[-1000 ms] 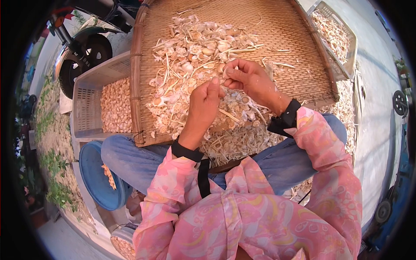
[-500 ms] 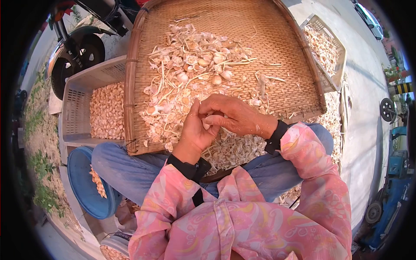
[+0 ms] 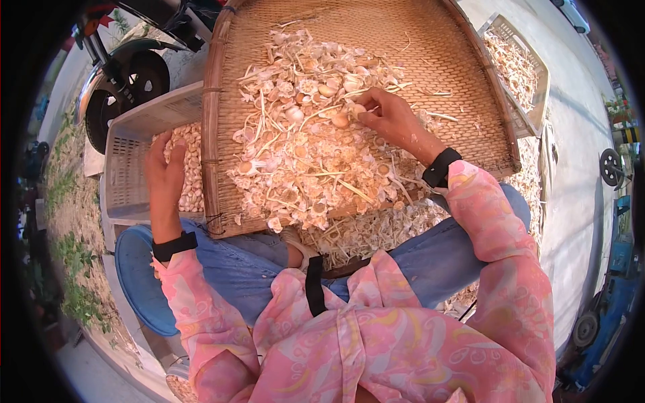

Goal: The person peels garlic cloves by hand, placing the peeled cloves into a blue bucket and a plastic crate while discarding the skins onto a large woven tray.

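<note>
My left hand [image 3: 166, 171] is over the grey plastic crate of peeled-looking garlic cloves [image 3: 191, 195], its thumb apart from its fingers and nothing visible in it. Across the woven bamboo tray [image 3: 463, 87], my right hand [image 3: 400, 124] reaches into a heap of garlic skins and stalks [image 3: 302, 161]. Its thumb and fingers close on a pale garlic bulb [image 3: 355, 109], partly covered by the fingertips. Just below lies a brownish round garlic piece [image 3: 340, 120], and a whitish bulb [image 3: 294, 115] rests farther left.
A blue bucket [image 3: 138, 282] stands by my left knee. More skins and stalks [image 3: 369, 232] lie below the tray's near edge. Another crate [image 3: 537, 101] of garlic scraps sits at the right, and a vehicle wheel [image 3: 144, 74] stands beyond the left crate.
My hands were together over the tray's near side. The left has moved left to the clove crate and opened; the right has gone forward into the heap and taken hold of a bulb.
</note>
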### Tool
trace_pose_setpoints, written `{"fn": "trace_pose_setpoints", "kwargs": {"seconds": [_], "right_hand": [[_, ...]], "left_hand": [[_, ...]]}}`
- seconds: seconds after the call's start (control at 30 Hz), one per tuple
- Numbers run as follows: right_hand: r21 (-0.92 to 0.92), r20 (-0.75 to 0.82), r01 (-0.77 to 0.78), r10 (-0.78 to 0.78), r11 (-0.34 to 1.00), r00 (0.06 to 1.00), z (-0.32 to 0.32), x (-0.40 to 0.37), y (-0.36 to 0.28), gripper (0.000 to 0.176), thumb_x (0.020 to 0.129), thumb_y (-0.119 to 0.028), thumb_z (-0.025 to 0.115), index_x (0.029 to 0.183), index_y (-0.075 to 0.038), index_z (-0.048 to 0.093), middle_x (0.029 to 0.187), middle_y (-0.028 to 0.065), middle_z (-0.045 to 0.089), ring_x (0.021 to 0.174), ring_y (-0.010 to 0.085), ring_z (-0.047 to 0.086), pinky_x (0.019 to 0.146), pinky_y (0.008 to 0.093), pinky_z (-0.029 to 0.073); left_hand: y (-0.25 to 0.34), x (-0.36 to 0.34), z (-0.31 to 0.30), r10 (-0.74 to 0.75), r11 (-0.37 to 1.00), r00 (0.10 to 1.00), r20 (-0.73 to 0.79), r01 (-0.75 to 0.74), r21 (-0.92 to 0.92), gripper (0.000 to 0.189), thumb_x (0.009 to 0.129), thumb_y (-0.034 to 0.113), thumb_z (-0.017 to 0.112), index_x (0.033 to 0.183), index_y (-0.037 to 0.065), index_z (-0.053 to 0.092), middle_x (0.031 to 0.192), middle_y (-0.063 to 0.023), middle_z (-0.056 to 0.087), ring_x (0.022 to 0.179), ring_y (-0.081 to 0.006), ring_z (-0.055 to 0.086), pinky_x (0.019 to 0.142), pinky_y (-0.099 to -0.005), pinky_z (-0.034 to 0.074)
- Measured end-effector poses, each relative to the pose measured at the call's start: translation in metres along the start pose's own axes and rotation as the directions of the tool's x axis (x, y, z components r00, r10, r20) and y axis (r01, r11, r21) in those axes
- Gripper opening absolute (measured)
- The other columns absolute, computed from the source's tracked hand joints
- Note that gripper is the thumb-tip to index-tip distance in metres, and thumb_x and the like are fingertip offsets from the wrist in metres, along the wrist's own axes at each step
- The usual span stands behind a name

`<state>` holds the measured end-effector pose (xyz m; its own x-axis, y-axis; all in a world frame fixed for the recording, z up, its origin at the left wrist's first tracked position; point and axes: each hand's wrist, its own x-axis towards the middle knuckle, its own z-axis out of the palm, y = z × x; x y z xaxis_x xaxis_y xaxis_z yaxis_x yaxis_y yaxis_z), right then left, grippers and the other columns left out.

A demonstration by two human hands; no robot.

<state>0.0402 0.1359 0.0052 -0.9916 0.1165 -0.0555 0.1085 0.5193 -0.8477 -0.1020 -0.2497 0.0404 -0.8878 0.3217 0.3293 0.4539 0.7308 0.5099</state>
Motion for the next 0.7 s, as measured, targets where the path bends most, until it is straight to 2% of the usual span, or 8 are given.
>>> {"fn": "trace_pose_setpoints", "kwargs": {"seconds": [0.03,0.07,0.17,0.2,0.23,0.37,0.57,0.7], "right_hand": [[0.257,0.053,-0.046,0.034,0.965,0.998,0.003,-0.003,-0.004,0.022,0.084,-0.011,0.059,0.100,0.001,0.050,0.089,0.0047,0.055,0.082,0.0132,0.060,0.065,0.0242,0.049],[0.318,0.076,-0.066,0.044,0.946,0.996,0.009,-0.005,-0.009,0.021,0.083,-0.009,0.059,0.099,0.001,0.050,0.088,0.0058,0.055,0.080,0.0137,0.061,0.065,0.0246,0.049],[0.462,0.148,-0.142,0.081,0.876,0.986,0.022,-0.010,-0.022,0.022,0.080,-0.003,0.059,0.099,0.000,0.049,0.089,0.0074,0.056,0.079,0.0150,0.061,0.067,0.0248,0.050],[0.520,0.155,-0.123,0.048,0.845,0.987,0.023,-0.012,-0.024,0.021,0.080,-0.003,0.059,0.099,0.000,0.049,0.089,0.0072,0.056,0.079,0.0148,0.061,0.068,0.0246,0.050],[0.574,0.157,-0.106,0.018,0.812,0.987,0.022,-0.015,-0.025,0.021,0.080,-0.003,0.059,0.099,0.000,0.049,0.089,0.0070,0.056,0.080,0.0145,0.061,0.068,0.0245,0.050],[0.648,0.236,-0.191,0.044,0.737,0.971,0.006,-0.025,-0.035,0.022,0.083,-0.013,0.061,0.100,-0.004,0.050,0.090,0.0036,0.057,0.079,0.0108,0.060,0.067,0.0213,0.048],[0.619,0.294,-0.211,0.026,0.757,0.956,-0.004,-0.027,-0.034,0.019,0.084,-0.018,0.061,0.093,-0.005,0.050,0.078,0.0019,0.057,0.065,0.0086,0.057,0.058,0.0210,0.047],[0.746,0.184,-0.246,0.164,0.619,0.969,-0.011,-0.025,-0.032,0.017,0.084,-0.016,0.060,0.094,-0.006,0.050,0.077,0.0008,0.056,0.066,0.0086,0.057,0.058,0.0194,0.046]], "left_hand": [[0.033,-0.002,0.003,-0.110,0.947,0.984,0.143,0.147,-0.285,0.038,0.089,0.022,0.051,0.119,-0.002,0.049,0.104,-0.0126,0.058,0.089,-0.0145,0.057,0.076,-0.0269,0.045],[0.084,-0.009,0.015,-0.172,0.794,0.937,0.303,0.314,-0.520,0.039,0.090,0.021,0.050,0.122,-0.001,0.048,0.111,-0.0137,0.056,0.094,-0.0164,0.057,0.081,-0.0289,0.045],[0.154,-0.028,0.072,-0.059,0.587,0.769,0.637,0.543,-0.601,0.047,0.091,0.022,0.051,0.129,-0.001,0.038,0.122,-0.0144,0.047,0.096,-0.0206,0.058,0.080,-0.0297,0.047],[0.164,-0.033,0.094,-0.042,0.480,0.743,0.668,0.602,-0.639,0.044,0.091,0.020,0.052,0.127,-0.002,0.040,0.116,-0.0139,0.052,0.093,-0.0193,0.059,0.077,-0.0280,0.048],[0.171,-0.035,0.109,-0.014,0.372,0.729,0.685,0.639,-0.673,0.036,0.089,0.016,0.054,0.120,-0.002,0.047,0.105,-0.0119,0.058,0.088,-0.0168,0.060,0.074,-0.0252,0.049],[0.184,-0.044,0.122,-0.095,0.258,0.813,0.574,0.577,-0.775,0.023,0.084,0.014,0.062,0.102,0.000,0.056,0.085,-0.0054,0.064,0.072,-0.0100,0.061,0.065,-0.0203,0.048],[0.182,-0.050,0.117,0.019,0.337,0.787,0.617,0.575,-0.745,0.023,0.080,0.013,0.066,0.097,0.000,0.057,0.072,0.0000,0.059,0.061,-0.0053,0.053,0.057,-0.0173,0.043],[0.188,-0.053,0.104,0.001,0.326,0.787,0.617,0.583,-0.744,0.020,0.080,0.011,0.066,0.095,0.000,0.057,0.072,-0.0007,0.059,0.061,-0.0068,0.055,0.057,-0.0178,0.044]]}}
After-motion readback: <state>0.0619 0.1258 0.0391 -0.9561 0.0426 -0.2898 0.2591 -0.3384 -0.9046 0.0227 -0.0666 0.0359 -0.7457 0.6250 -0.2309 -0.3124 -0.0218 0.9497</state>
